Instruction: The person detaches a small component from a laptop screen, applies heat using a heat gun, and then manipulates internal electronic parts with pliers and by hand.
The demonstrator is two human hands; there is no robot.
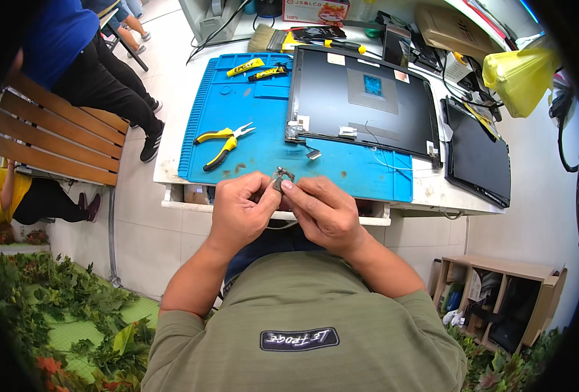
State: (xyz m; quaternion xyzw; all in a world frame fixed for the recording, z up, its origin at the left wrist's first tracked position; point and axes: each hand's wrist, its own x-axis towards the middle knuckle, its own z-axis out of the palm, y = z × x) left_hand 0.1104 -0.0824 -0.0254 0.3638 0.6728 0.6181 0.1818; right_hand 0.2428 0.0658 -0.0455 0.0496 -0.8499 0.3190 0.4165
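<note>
Just over the near edge of the blue work mat [341, 178], my left hand [240, 206] and my right hand [325, 212] meet at a small metal hinge [285, 174]. Both hands are closed, pinching it between thumbs and fingers, which cover its lower part. Beyond my right hand lies a black laptop lid [325, 98], with a loose cable end [313, 155] at its near left corner. Yellow-and-black pliers [226, 141] rest on the mat to the left, jaws apart. Two small glue tubes, one yellow [245, 66] and one black [269, 74], lie near the mat's far side.
A brush [266, 40] and a yellow-handled screwdriver [345, 46] lie behind the mat. Black laptop panels [476, 153] are stacked at the right, below a yellow plastic bag [519, 78]. Beneath the mat's front edge is a partly open drawer [191, 204]. People and a wooden bench [57, 130] are to the left.
</note>
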